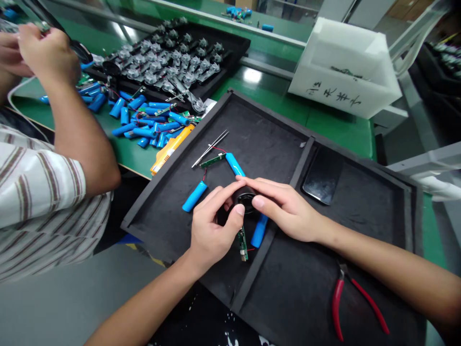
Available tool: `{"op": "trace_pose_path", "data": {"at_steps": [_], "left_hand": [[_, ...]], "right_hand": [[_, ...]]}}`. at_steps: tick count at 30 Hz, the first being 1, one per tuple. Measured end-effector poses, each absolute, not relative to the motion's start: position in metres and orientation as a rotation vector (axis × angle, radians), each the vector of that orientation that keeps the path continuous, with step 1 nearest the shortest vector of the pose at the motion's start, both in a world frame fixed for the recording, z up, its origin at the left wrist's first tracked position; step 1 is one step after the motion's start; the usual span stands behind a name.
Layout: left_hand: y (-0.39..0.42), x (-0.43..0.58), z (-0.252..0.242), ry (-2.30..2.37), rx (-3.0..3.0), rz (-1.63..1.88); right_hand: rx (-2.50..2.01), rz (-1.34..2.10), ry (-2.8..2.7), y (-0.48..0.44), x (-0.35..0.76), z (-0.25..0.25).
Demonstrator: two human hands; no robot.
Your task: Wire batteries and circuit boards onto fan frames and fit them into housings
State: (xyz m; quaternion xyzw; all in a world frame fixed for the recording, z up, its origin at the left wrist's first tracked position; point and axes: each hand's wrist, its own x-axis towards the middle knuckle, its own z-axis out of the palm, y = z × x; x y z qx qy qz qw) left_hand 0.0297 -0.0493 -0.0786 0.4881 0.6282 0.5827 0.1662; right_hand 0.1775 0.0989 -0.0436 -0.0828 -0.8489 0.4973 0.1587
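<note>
Green workbench (284, 98) beneath our black tray (266, 132), our left hand (214, 226) and right hand (293, 211) clasped around a black round part (245, 196) over the tray, left of its divider (252, 271), green circuit board (242, 244) just nearer us, tweezers (211, 149) farther off, red-handled pliers (337, 299) right of the divider

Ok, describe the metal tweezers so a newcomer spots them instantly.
Find the black divided tray. In it, beyond the left hand, the metal tweezers lie beside a green circuit board wired to a blue cylindrical battery. Unlike those neighbours, they are slim, silvery and two-pronged.
</note>
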Motion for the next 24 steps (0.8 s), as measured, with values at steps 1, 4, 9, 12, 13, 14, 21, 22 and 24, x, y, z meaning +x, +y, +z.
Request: {"op": "trace_pose_path", "data": {"at_steps": [1,4,9,12,13,14,21,22,24], "left_hand": [[-0.049,0.030,-0.079,1.785,1.389,1.664],[-0.049,0.030,-0.082,1.764,1.427,1.684],[-0.050,0.030,-0.082,1.760,1.483,1.683],[-0.050,0.030,-0.080,1.759,1.510,1.707],[-0.049,0.030,-0.080,1.762,1.520,1.713],[-0.049,0.030,-0.079,1.765,1.526,1.715],[-0.048,0.031,-0.080,1.803,1.520,1.732],[-0.048,0.031,-0.081,1.807,1.518,1.733],[-0.048,0.031,-0.082,1.817,1.521,1.736]], "right_hand": [[-0.233,1.410,-2.439,0.098,0.178,-0.044],[-0.219,1.357,-2.452,0.096,0.178,-0.045],[-0.202,1.288,-2.424,0.092,0.178,-0.046],[-0.191,1.280,-2.409,0.091,0.178,-0.045],[-0.190,1.282,-2.404,0.091,0.177,-0.045],[-0.191,1.283,-2.399,0.091,0.177,-0.045],[-0.197,1.228,-2.426,0.089,0.177,-0.046],[-0.198,1.218,-2.426,0.088,0.178,-0.047],[-0.201,1.204,-2.423,0.087,0.178,-0.048]]}}
